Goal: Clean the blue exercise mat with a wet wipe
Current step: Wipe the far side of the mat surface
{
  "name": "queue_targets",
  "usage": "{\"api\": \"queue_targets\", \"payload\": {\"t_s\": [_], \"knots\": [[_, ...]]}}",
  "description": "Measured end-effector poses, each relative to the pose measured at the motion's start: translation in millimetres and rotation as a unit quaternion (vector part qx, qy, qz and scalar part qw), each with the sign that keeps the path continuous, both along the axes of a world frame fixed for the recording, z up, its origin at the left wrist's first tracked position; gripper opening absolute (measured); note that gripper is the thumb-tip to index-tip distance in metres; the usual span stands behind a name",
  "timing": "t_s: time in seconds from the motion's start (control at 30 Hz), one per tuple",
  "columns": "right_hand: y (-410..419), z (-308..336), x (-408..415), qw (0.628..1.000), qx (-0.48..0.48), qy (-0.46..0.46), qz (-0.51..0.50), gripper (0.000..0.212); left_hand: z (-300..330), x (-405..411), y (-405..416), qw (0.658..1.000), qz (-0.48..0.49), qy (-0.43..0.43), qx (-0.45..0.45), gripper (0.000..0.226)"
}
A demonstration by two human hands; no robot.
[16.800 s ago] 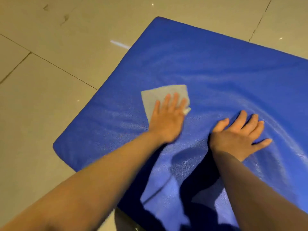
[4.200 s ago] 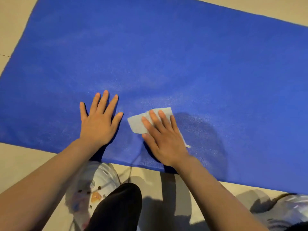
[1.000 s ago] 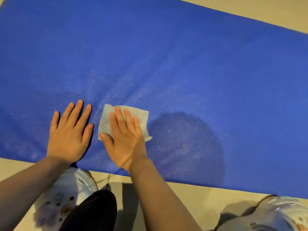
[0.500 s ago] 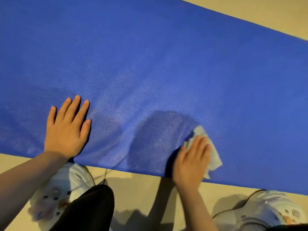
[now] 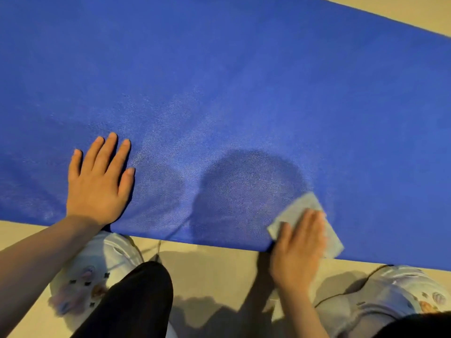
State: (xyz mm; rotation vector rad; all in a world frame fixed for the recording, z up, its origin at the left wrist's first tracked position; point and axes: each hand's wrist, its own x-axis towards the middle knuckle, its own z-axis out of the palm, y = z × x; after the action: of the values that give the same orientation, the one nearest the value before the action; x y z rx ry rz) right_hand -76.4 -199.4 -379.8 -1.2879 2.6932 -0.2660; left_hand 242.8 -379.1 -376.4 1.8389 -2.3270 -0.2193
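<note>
Blue exercise mat stretches left to right across the floor, the wet wipe flat under the right hand at its near edge, fingers straight, left hand open, pressing beside.

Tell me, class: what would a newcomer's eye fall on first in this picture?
The big blue mat fills most of the view, lying on a pale floor. Near its front edge the left hand rests flat, fingers spread, while the right hand presses a pale wet wipe onto it.
</note>
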Motion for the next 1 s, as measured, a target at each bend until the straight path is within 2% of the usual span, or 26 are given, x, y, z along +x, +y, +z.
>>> {"api": "queue_targets", "payload": {"t_s": [0.07, 0.13, 0.17, 0.23, 0.33, 0.4, 0.53, 0.6, 0.7, 0.77, 0.83, 0.9, 1.0], "knots": [[8.4, 2.5, -29.6, 0.998, 0.002, -0.009, -0.054, 0.065, 0.0, -0.8, 0.5, 1.000, -0.002, 0.003, -0.001, 0.060], [5.4, 2.5, -22.4, 0.998, -0.004, -0.010, -0.062, 0.065, 0.1, -1.3, 0.3, 1.000, -0.001, 0.002, -0.002, 0.060], [1.0, 4.7, -5.8, 0.999, -0.005, 0.001, -0.037, 0.064, 0.1, -1.5, 0.5, 1.000, -0.001, 0.001, -0.002, 0.060], [-8.6, 3.1, 43.4, 0.996, -0.012, 0.012, 0.089, 0.061, -0.1, -1.4, 0.4, 1.000, 0.000, 0.001, -0.001, 0.061], [-37.3, 7.7, 125.6, 0.959, -0.029, -0.069, 0.274, 0.056, -0.4, -0.4, 0.2, 1.000, -0.002, 0.001, 0.000, 0.061], [-63.2, 13.7, 155.5, 0.937, -0.035, -0.113, 0.329, 0.055, -1.0, -0.1, 0.0, 1.000, -0.004, 0.005, -0.006, 0.061], [-98.5, 3.7, 115.0, 0.922, -0.031, -0.071, 0.379, 0.056, -2.1, 1.5, -2.3, 1.000, -0.006, 0.010, -0.016, 0.059], [-106.0, -2.7, 58.6, 0.942, -0.025, -0.048, 0.332, 0.058, -3.3, 2.3, -1.4, 1.000, -0.009, 0.009, -0.020, 0.059], [-108.2, -3.4, -39.4, 0.980, 0.014, 0.001, 0.199, 0.065, -3.5, 1.7, -2.9, 0.999, -0.012, 0.014, -0.027, 0.058], [-104.1, 5.3, -80.8, 0.993, 0.050, 0.003, 0.105, 0.074, -3.5, 1.5, -2.1, 0.999, -0.010, 0.016, -0.031, 0.057], [-105.2, 9.1, -78.6, 0.997, 0.073, 0.001, 0.029, 0.078, -3.3, 1.1, -1.7, 0.999, -0.010, 0.016, -0.032, 0.057], [-112.3, 8.1, -41.4, 0.998, 0.061, 0.006, 0.003, 0.074, -3.1, 1.0, -2.1, 0.999, -0.010, 0.016, -0.028, 0.058], [-127.2, 3.4, 22.8, 0.998, 0.036, -0.009, 0.049, 0.063, -3.9, 1.4, -2.6, 0.999, -0.010, 0.009, -0.032, 0.058]]}}
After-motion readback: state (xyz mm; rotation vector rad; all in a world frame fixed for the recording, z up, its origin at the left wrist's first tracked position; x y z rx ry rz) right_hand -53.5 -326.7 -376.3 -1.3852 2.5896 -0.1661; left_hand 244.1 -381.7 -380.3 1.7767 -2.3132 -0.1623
